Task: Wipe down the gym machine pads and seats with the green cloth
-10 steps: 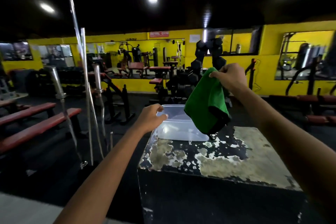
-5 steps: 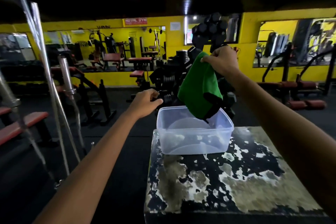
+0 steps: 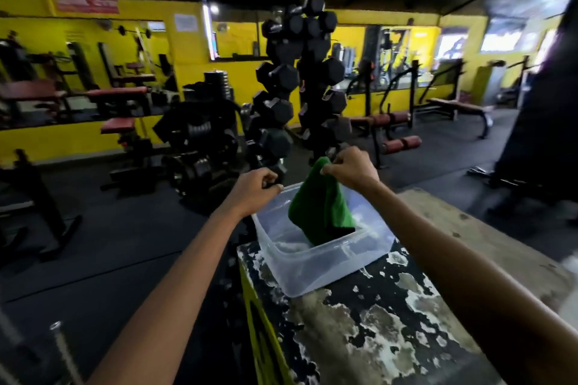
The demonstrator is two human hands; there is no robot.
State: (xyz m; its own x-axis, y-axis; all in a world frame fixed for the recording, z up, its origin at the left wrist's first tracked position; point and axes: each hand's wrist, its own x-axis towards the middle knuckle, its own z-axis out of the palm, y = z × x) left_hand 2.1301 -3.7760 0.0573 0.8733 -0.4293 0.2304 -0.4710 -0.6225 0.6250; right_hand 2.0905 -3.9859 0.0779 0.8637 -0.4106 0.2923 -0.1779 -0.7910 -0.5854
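Observation:
The green cloth hangs down into a clear plastic tub, its lower end inside the tub. My right hand pinches the cloth's top corner above the tub. My left hand is at the tub's far left corner with fingers curled at the rim. The tub sits on a worn, paint-flaked black box. Red-padded benches and a red seat stand farther back in the gym.
A tall rack of black hex dumbbells rises directly behind the tub. Weight plates are stacked to its left. A steel bar end shows at lower left. Dark floor lies between the box and the yellow walls.
My right hand has lowered the cloth, so its end now sits inside the tub. My left hand moved to the tub's corner. The view swung to the right.

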